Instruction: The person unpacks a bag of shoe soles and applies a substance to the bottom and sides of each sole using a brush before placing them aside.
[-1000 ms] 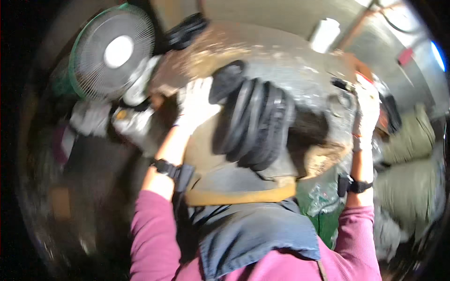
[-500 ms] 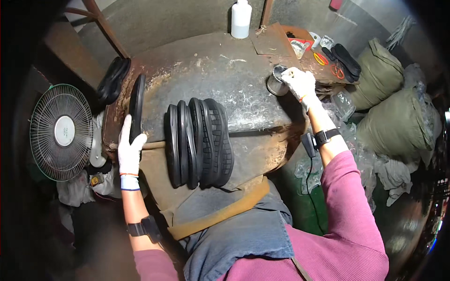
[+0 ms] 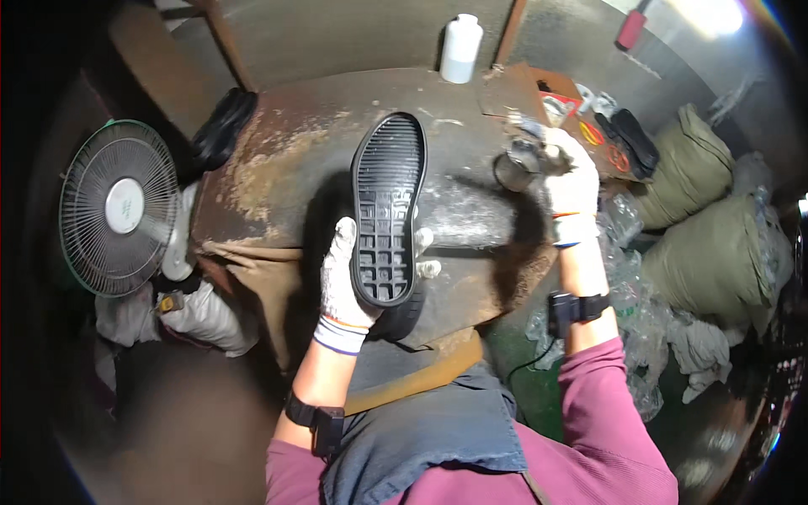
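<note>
Sole (image 3: 389,210), black, is held up over the bench (image 3: 282,164) in the left hand (image 3: 341,282), its ribbed and gridded face turned to view and one rounded end pointing to the bench's far side. That hand is partly closed around it: the thumb lies along the left edge, a few fingertips show past the right edge, and the palm and remaining fingers are hidden behind. Under the near end a dark piece (image 3: 402,321) pokes out, too covered to make out its full shape. The right hand (image 3: 574,181) is just beside the can (image 3: 517,168), fingers curled; blur there makes it impossible to tell whether it grips anything or touches the can, and what the can contains is unclear. Black things (image 3: 225,126) at the bench's left edge merge into one dark mass. At right, the sacks (image 3: 711,261) overlap, and detail beyond them fades into the dark rim.
</note>
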Motion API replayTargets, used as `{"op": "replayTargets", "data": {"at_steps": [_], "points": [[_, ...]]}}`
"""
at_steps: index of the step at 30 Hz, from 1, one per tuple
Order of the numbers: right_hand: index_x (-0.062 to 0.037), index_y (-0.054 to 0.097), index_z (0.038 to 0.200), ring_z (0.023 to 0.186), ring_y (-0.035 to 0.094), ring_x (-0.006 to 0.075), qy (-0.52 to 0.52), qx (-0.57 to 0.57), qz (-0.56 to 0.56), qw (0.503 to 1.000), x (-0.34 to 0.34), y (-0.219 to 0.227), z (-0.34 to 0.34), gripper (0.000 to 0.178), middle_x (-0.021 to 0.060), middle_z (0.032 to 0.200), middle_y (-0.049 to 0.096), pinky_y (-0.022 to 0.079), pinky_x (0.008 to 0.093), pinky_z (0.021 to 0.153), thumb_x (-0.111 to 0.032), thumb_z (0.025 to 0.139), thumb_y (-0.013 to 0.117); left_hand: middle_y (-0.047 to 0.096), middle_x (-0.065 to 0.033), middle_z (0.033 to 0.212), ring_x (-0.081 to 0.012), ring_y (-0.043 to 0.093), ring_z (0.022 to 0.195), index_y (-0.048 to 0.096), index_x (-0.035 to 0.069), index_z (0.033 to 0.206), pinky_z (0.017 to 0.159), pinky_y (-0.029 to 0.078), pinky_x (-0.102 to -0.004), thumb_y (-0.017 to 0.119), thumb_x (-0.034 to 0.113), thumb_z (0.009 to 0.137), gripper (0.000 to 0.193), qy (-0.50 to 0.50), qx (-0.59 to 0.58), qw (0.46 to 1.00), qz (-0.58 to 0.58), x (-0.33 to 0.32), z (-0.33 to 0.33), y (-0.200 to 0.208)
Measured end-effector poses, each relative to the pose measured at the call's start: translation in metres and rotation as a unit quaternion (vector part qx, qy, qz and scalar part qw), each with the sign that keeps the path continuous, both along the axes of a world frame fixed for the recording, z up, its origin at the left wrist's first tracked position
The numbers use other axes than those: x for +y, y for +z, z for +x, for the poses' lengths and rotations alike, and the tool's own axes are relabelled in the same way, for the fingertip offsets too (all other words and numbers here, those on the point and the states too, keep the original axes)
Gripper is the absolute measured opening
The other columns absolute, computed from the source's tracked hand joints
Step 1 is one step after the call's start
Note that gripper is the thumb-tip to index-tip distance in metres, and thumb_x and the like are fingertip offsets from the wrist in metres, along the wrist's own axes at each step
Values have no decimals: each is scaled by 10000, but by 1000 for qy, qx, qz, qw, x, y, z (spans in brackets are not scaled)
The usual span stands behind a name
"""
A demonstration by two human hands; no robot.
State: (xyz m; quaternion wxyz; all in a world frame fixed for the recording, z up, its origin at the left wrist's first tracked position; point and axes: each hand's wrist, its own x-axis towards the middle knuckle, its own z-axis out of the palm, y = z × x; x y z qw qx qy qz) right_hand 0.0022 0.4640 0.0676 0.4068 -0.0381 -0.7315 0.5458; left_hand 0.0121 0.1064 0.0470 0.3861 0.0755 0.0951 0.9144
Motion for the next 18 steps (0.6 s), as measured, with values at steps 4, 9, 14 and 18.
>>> {"op": "replayTargets", "data": {"at_steps": [4,9,14,18], "points": [[-17,768,1157,1001,705,185,48,-9,-74,996,-47,0,-6,270,87,1093,780,548,329,953,-167,1034,580,562,-201,1525,-481,617,1287,426,69,1594,1007,513,-746,438,622,1078,757,-30,-3,995,-92,18,18,-9],[-36,774,1151,1065,716,214,-19,-25,198,980,-70,-18,-6,225,112,1158,765,549,335,969,-138,1010,631,530,-236,1544,-530,581,1312,385,46,1611,1006,512,-757,398,605,1094,761,-75,12,988,-134,12,30,-5],[-25,760,1138,1031,708,160,147,-86,-5,985,-122,8,28,197,77,1120,765,548,294,928,-85,960,700,511,-246,1556,-566,535,1347,389,46,1604,1029,483,-773,391,593,1100,745,-96,-52,993,-45,3,29,-16],[-37,770,1105,1015,705,125,218,-150,-148,953,-155,21,62,183,47,1129,778,519,311,1019,-83,929,747,521,-148,1584,-386,561,1382,410,103,1610,1179,368,-681,332,581,1105,700,-78,2,996,45,6,30,-22]]}}
